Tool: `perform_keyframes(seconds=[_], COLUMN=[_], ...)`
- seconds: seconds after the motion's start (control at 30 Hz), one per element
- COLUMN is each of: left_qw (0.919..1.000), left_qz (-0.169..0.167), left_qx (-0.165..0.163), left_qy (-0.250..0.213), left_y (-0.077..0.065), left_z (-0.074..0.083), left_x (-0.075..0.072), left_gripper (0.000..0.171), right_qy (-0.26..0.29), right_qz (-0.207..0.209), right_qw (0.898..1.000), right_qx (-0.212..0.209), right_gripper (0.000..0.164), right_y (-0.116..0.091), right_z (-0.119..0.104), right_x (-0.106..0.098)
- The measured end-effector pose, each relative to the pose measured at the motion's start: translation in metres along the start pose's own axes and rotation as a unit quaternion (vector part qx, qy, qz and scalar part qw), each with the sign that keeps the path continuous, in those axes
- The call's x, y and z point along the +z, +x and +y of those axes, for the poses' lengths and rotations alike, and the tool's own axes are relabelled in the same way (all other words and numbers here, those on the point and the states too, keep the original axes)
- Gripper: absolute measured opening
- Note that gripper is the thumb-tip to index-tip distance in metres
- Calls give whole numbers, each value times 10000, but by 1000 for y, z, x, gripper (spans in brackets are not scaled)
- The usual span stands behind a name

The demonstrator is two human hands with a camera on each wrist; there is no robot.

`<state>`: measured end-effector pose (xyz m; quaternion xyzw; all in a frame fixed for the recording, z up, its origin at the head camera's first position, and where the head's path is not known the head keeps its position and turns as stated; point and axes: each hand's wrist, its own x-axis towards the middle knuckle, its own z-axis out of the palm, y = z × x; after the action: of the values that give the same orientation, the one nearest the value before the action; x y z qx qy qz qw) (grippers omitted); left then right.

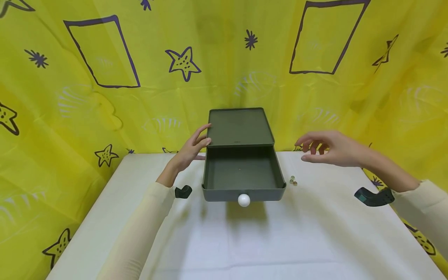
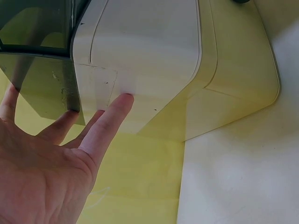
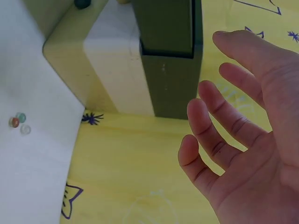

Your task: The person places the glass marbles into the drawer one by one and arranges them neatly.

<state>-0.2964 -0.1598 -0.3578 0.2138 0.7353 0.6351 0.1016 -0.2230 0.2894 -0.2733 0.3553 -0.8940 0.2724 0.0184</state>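
A small box with a dark green top (image 1: 241,126) stands at the back of the table, its grey drawer (image 1: 244,194) pulled out toward me. A white round knob (image 1: 244,200) sits on the drawer front, and the drawer's inside looks bare. My left hand (image 1: 190,149) touches the box's left side with spread fingers; in the left wrist view, fingertips (image 2: 125,99) rest on the white and green side panel (image 2: 145,46). Off to the right, my right hand (image 1: 330,147) hovers apart from the box, its fingers loosely bent and holding nothing.
Several small glass beads or marbles (image 1: 293,180) lie on the white tabletop (image 1: 280,241) right of the drawer; the right wrist view shows the little marbles (image 3: 15,122) too. A yellow curtain (image 1: 217,89) with dark drawings hangs behind and beside the table.
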Motion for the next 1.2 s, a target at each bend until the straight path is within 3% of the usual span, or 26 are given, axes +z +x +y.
perform_keyframes(seconds=[0.3, 0.5, 0.8, 1.2], left_qw=[10000, 10000, 10000, 10000], left_qz=[39, 23, 15, 35], left_qx=[-5, 17, 18, 45], left_qy=[0, -29, 5, 7], left_y=[1, 2, 2, 2], left_z=[-1, -1, -2, -1], left_x=[0, 0, -1, 0], left_gripper=[60, 60, 60, 60], right_qy=[-85, 185, 449, 1042], right_qz=[209, 310, 437, 450], right_qw=[9997, 9993, 9951, 9858], right_qx=[-13, 54, 761, 1235], right_gripper=[35, 31, 28, 30], right_y=[-10, -15, -20, -29], right_z=[16, 34, 61, 90], right_x=[14, 32, 65, 97])
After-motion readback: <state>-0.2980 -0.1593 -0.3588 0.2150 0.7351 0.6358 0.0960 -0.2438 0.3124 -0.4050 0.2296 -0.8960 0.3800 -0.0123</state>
